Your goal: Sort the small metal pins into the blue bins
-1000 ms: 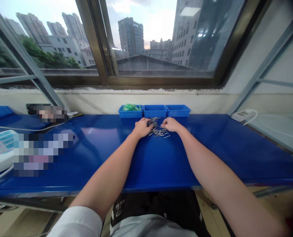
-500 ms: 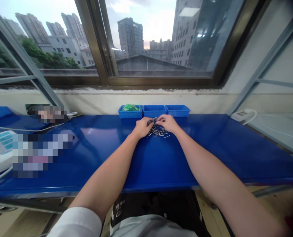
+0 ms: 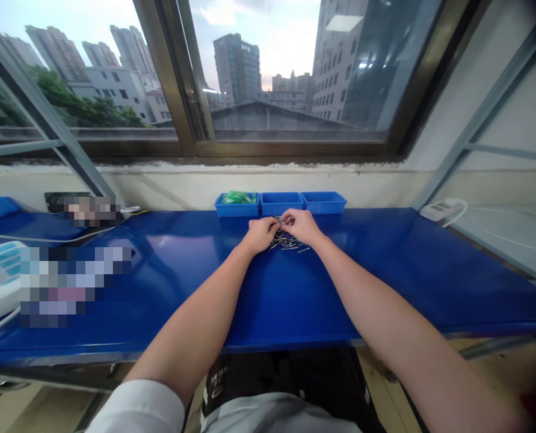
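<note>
Several loose metal screws lie in a small pile on the blue table. At the left side of the pile is my left hand, its thumb and fingers pinched together on something too small to name. Close beside it, over the back of the pile, my right hand has its fingertips pressed together near the left fingertips. What sits between the right fingertips is too small to make out. Part of the pile is hidden by both hands.
Behind the hands stand a blue bin with green packets, a middle blue bin and a right blue bin. A white device and cables lie at the left. A white power strip sits at the right.
My right hand has moved slightly left, so its fingertips now meet or nearly meet those of my left hand. My left hand has hardly moved.
</note>
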A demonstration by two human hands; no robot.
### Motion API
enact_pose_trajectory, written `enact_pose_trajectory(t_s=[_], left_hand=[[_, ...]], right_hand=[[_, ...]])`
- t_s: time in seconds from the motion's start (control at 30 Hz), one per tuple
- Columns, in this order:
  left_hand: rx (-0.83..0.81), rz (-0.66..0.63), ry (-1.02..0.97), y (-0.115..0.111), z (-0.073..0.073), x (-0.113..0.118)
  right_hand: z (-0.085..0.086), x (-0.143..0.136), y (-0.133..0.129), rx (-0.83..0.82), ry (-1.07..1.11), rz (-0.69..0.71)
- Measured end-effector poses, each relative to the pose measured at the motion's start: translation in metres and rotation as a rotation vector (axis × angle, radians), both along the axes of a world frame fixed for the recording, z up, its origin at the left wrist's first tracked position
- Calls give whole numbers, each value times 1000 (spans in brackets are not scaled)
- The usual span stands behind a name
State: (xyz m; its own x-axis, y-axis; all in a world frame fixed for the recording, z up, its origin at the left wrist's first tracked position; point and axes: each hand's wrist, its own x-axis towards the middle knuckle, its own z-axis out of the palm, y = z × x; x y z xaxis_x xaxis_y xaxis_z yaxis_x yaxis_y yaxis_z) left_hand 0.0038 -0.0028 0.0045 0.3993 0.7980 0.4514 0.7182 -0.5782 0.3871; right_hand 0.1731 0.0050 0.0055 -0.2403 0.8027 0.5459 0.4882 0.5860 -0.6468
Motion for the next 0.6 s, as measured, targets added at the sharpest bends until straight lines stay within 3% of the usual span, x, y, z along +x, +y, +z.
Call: enact_pose_trajectory(t_s=[0.33, 0.6], left_hand=[[2, 15, -78, -3, 3, 0], [-13, 81, -26, -5, 5, 2]], right_hand=[[2, 9, 1, -131, -70, 7], [2, 7, 2, -129, -26, 21]])
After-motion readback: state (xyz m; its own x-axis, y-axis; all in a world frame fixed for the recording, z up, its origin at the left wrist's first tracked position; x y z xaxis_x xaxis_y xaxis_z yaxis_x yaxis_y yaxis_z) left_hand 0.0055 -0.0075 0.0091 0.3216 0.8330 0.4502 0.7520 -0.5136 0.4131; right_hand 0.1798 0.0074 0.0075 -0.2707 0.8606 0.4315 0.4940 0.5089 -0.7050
